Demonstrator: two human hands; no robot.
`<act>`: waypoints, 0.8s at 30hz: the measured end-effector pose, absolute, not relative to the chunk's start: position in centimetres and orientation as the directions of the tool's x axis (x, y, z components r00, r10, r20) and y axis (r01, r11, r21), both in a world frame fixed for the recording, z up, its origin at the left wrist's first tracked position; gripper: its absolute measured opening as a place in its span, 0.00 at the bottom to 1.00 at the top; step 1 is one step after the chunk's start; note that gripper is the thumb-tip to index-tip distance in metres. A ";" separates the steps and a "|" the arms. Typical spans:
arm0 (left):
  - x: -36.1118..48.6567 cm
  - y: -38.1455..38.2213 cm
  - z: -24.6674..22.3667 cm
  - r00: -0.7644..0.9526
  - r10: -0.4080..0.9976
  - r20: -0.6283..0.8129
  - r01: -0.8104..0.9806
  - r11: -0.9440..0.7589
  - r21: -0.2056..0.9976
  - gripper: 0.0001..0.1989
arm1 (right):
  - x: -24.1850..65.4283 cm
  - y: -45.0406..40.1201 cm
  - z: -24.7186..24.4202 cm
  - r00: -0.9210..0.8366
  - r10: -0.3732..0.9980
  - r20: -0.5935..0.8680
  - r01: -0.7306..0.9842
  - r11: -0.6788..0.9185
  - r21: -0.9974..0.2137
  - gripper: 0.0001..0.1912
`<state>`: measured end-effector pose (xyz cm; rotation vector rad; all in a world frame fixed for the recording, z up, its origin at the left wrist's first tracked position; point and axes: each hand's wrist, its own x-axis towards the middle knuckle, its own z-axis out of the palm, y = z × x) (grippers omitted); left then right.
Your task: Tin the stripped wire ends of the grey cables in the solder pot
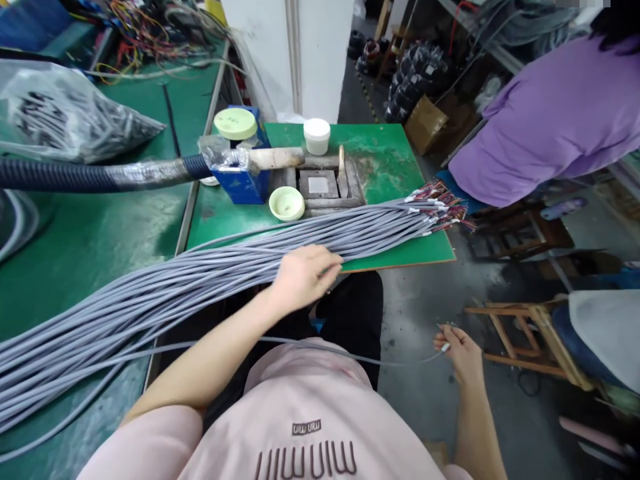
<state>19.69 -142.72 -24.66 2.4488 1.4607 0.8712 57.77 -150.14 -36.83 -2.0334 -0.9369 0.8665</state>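
Note:
A thick bundle of grey cables [240,253] runs across the green table from the lower left to the right, where its stripped ends [445,207] show thin coloured wires and white tags. My left hand [306,275] rests against the near side of the bundle, fingers bent together; whether it grips a cable is hidden. Away from the table at the right, my right hand [459,350] pinches the end of a single grey cable [320,345], near its white tag. That cable passes in front of my shirt and back to the lower left.
Behind the bundle are a solder pot [317,185], a white tub [317,137], a pale green bowl [287,203] and a blue box [247,187] with a hose [95,175]. A person in purple [560,120] sits at the right, near a wooden stool [525,340].

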 end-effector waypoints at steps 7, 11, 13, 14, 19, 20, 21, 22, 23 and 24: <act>22.3 -144.7 -28.5 0.422 0.868 0.261 0.869 -0.470 0.158 0.19 | 53.5 -148.6 -38.2 0.271 0.945 -0.181 0.600 -0.313 -0.736 0.30; 21.3 -145.2 -28.3 0.354 0.863 0.361 0.883 -0.436 0.176 0.17 | 47.2 -146.4 -35.1 -0.136 0.967 -0.215 0.446 -0.134 -0.885 0.20; 20.5 -145.0 -27.8 0.270 0.866 0.421 0.903 -0.380 0.203 0.16 | 44.1 -145.4 -33.8 -0.240 0.955 -0.176 0.357 -0.082 -0.931 0.18; 20.0 -144.7 -27.5 0.215 0.872 0.439 0.918 -0.334 0.214 0.16 | 42.7 -145.0 -33.3 -0.289 0.944 -0.161 0.298 -0.071 -0.952 0.17; 17.9 -142.4 -26.9 0.109 0.906 0.409 0.963 -0.198 0.182 0.13 | 37.0 -143.1 -31.1 -0.551 0.809 -0.206 -0.024 -0.262 -0.965 0.18; 17.8 -142.0 -26.9 0.126 0.904 0.409 0.960 -0.215 0.178 0.11 | 36.3 -142.7 -30.6 -0.573 0.787 -0.228 -0.075 -0.327 -0.942 0.20; 17.7 -141.8 -26.7 0.141 0.896 0.422 0.954 -0.236 0.183 0.10 | 35.6 -142.3 -30.1 -0.584 0.774 -0.243 -0.122 -0.380 -0.917 0.22; 17.7 -141.7 -26.5 0.148 0.882 0.447 0.945 -0.259 0.198 0.10 | 35.2 -141.8 -29.6 -0.584 0.773 -0.247 -0.170 -0.414 -0.894 0.24; 17.8 -141.8 -26.3 0.149 0.866 0.478 0.934 -0.282 0.220 0.10 | 34.9 -141.2 -28.9 -0.570 0.786 -0.240 -0.221 -0.428 -0.876 0.25; 17.8 -142.1 -26.0 0.148 0.848 0.509 0.919 -0.308 0.246 0.10 | 34.9 -140.6 -28.3 -0.542 0.811 -0.221 -0.278 -0.421 -0.863 0.25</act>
